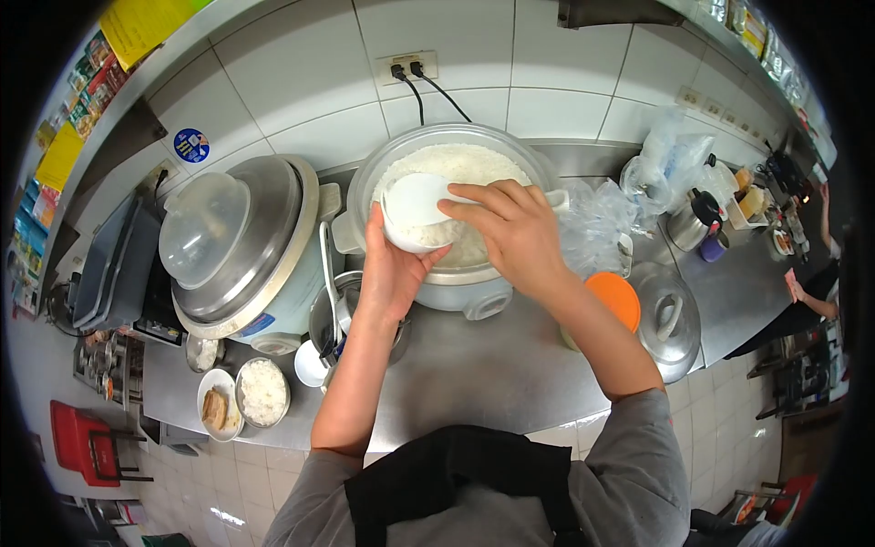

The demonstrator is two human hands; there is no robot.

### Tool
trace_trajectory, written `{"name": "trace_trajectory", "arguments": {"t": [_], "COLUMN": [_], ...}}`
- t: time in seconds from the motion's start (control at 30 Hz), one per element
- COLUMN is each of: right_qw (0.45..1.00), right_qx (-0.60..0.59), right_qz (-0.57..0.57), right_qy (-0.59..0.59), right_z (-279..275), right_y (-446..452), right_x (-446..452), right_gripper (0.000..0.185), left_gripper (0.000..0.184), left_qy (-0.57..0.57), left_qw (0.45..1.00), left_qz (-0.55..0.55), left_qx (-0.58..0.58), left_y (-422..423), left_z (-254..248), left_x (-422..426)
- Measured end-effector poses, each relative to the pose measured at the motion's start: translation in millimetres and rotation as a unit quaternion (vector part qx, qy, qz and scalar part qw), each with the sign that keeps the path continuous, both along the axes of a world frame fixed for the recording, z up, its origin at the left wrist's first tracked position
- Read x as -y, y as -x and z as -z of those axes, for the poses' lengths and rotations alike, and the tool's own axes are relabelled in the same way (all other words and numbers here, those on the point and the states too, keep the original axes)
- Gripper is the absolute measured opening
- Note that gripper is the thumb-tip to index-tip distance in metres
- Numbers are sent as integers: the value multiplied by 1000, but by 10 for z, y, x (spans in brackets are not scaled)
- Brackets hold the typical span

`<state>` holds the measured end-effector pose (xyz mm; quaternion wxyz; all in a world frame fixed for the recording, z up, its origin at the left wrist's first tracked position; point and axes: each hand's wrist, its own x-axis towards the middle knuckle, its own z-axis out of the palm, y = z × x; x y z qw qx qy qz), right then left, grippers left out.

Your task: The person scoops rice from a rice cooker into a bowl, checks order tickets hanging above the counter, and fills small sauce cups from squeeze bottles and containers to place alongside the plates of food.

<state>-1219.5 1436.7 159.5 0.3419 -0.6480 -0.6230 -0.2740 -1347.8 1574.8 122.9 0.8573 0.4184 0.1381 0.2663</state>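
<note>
Over the open rice cooker, my left hand is closed around a small white bowl with rice in it, tilted toward me. My right hand grips a white rice paddle, its broad blade lying across the top of the bowl. Fingers of the right hand hide most of the paddle's handle. Behind and below both hands, white rice fills the cooker.
A second, lidded cooker stands at left. Near the front edge are a bowl of rice and a dish with pieces of food. At right lie plastic bags, an orange lid and a metal lid. Another person's hand shows far right.
</note>
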Motion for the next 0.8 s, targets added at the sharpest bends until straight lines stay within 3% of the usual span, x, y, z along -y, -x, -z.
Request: {"name": "trace_trajectory", "arguments": {"t": [0.1,0.2,0.3,0.5,0.6,0.7,0.8], "right_qw": [1000,987,986,980,956,963,967], "right_qx": [16,-140,-162,-186,-283,-253,-241], "right_qz": [0,-78,-23,-53,-75,-76,-81], "right_qy": [-15,-24,-18,37,7,59,-25], "right_z": [29,-87,-175,-95,-132,-91,-96], "right_y": [-42,-130,-192,-20,-157,-133,-91], "right_x": [-3,-73,-110,-76,-111,-81,-99], "right_gripper": [40,36,32,35,36,34,33], "left_gripper": [75,77,78,76,76,77,80], "left_qy": [0,11,34,22,29,43,20], "left_qw": [1000,1000,999,999,999,999,999], "left_qz": [5,4,5,1,2,3,5], "left_qx": [4,5,7,24,27,31,26], "left_y": [22,31,46,80,95,100,82], "left_z": [25,20,-12,7,-8,-33,-18], "left_x": [-39,-9,50,4,26,34,33]}}
